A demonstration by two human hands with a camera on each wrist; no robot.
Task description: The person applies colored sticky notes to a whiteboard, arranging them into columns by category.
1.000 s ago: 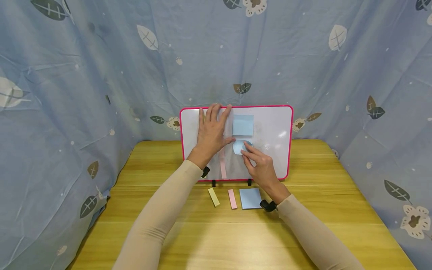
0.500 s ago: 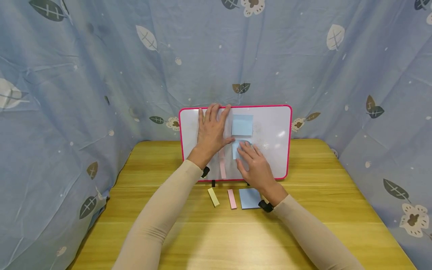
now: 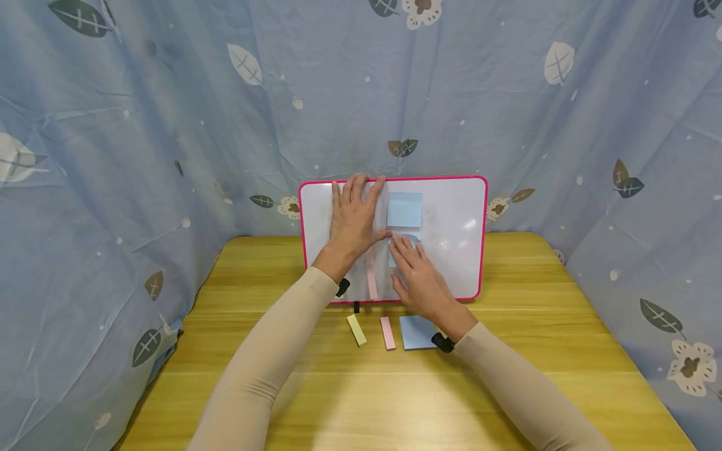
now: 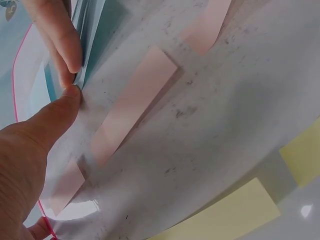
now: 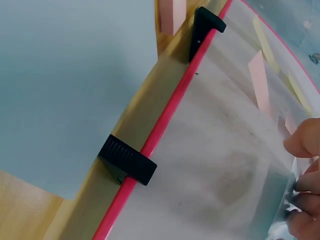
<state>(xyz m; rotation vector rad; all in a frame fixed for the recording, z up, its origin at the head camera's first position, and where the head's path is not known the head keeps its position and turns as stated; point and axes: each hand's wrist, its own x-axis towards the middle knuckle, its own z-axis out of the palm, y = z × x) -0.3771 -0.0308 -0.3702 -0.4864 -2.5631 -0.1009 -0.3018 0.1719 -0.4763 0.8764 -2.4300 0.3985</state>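
Observation:
A white board [image 3: 451,250] with a pink rim stands upright. My left hand [image 3: 353,222] is spread on its left half, fingertips at the top rim; its thumb touches the upper left corner of a lower blue sticky note [image 3: 414,238]. My right hand [image 3: 422,275] presses that note with extended fingers, hiding most of it. In the left wrist view, the right fingertips meet the left thumb at the note's edge. An upper blue sticky note [image 3: 404,209] sticks just above. Pink strips [image 4: 135,105] and yellow strips [image 4: 225,212] are stuck to the board's left part.
On the wooden table [image 3: 361,401], before the board, lie a yellow strip pad [image 3: 356,330], a pink strip pad [image 3: 387,332] and a blue note pad [image 3: 416,332]. Black feet [image 5: 129,159] clip the board's lower rim. A patterned curtain [image 3: 338,94] hangs behind.
My right hand has gone from pinching the lower blue note to pressing it with extended fingers, shifting slightly left. My left hand has stayed in place.

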